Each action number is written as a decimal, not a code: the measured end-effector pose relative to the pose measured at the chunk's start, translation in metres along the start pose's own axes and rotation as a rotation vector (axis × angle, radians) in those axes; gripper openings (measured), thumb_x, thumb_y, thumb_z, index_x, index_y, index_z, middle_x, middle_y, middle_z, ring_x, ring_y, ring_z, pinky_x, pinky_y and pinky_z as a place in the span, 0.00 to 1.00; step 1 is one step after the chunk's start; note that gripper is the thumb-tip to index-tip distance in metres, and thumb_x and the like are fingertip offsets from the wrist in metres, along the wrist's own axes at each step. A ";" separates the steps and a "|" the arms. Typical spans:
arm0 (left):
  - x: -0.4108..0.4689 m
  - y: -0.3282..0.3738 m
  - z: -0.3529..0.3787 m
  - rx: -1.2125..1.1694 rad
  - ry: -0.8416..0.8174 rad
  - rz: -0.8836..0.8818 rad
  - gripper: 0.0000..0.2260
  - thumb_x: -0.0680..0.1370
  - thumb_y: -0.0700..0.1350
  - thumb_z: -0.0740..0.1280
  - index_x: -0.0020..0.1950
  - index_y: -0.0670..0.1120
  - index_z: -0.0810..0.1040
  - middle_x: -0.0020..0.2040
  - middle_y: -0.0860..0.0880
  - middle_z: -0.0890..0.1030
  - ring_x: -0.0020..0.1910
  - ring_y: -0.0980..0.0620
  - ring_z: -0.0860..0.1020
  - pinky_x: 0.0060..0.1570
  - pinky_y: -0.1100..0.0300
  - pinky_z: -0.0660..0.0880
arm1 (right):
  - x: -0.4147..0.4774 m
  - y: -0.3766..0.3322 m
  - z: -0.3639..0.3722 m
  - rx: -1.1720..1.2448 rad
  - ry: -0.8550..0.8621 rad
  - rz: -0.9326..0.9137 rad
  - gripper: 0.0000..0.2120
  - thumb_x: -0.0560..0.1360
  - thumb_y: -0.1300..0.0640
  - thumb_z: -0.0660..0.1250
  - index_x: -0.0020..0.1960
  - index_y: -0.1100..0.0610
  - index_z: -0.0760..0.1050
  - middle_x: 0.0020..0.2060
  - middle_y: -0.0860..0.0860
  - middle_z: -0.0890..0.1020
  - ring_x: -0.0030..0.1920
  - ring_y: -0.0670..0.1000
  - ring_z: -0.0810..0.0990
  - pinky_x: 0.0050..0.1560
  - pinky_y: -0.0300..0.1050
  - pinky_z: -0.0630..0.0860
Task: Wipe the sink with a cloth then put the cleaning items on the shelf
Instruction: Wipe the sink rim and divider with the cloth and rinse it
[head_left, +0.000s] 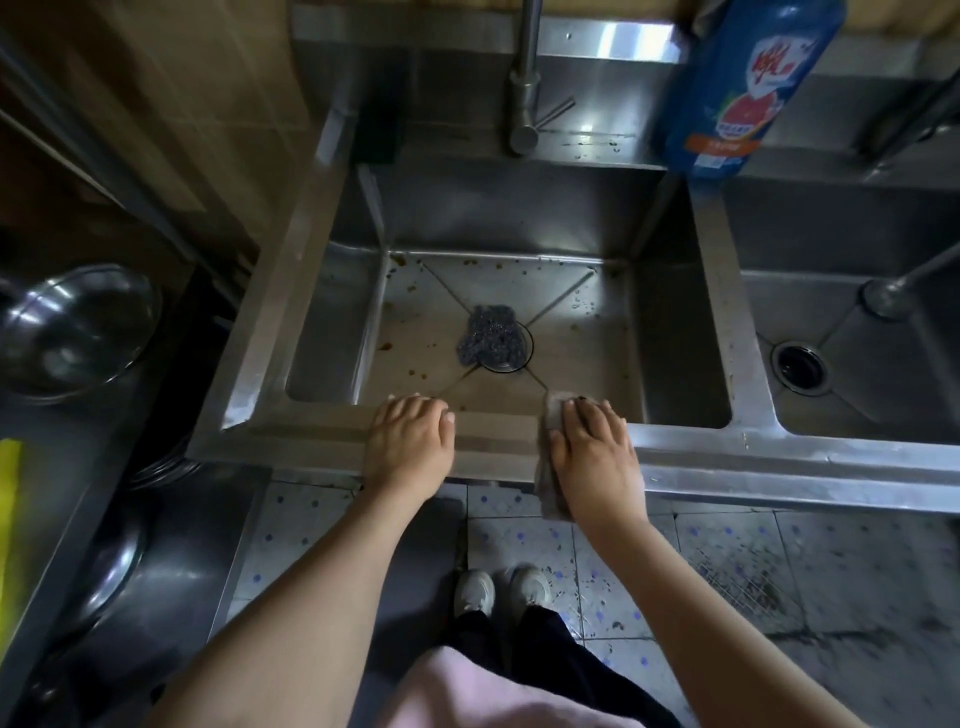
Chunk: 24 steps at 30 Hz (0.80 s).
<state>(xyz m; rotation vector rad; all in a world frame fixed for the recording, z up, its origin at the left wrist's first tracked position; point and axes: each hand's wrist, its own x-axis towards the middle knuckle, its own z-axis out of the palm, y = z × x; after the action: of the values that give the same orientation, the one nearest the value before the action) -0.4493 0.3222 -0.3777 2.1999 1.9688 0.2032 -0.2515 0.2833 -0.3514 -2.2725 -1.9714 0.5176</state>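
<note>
Head view: cloth is pressed on sink rim, lower centre.
Right hand: fingers straight, slightly spread.
Left hand: fingers together, rested on rim.
Wiping: firm, overlapping strokes are advised.

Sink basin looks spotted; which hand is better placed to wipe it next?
Probably the right. The right hand lies flat on the cloth at the front rim of the sink, ready to slide in; the left hand rests bare on the rim.
</note>
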 end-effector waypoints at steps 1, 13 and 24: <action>0.000 0.000 0.000 0.002 0.003 0.000 0.13 0.79 0.48 0.54 0.50 0.49 0.77 0.50 0.49 0.81 0.53 0.47 0.75 0.64 0.53 0.63 | -0.001 0.002 -0.001 0.013 0.006 0.016 0.23 0.81 0.49 0.51 0.73 0.56 0.61 0.73 0.53 0.63 0.75 0.55 0.54 0.74 0.48 0.49; 0.004 0.000 -0.001 -0.139 -0.014 -0.167 0.14 0.77 0.41 0.59 0.61 0.46 0.75 0.56 0.44 0.80 0.57 0.45 0.74 0.62 0.54 0.65 | 0.012 -0.087 0.035 0.061 -0.065 -0.197 0.23 0.80 0.49 0.51 0.74 0.53 0.59 0.72 0.53 0.64 0.75 0.55 0.53 0.74 0.50 0.45; 0.003 0.004 -0.004 -0.067 0.006 -0.169 0.10 0.76 0.49 0.61 0.45 0.47 0.80 0.43 0.46 0.82 0.46 0.44 0.76 0.53 0.54 0.68 | 0.006 -0.022 0.008 0.030 -0.013 0.038 0.22 0.80 0.48 0.53 0.72 0.54 0.64 0.72 0.53 0.66 0.73 0.55 0.58 0.74 0.49 0.50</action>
<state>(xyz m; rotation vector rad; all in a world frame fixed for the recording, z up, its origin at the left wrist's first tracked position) -0.4455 0.3254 -0.3725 1.9822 2.1054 0.2484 -0.2742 0.2917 -0.3538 -2.2991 -1.9164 0.5633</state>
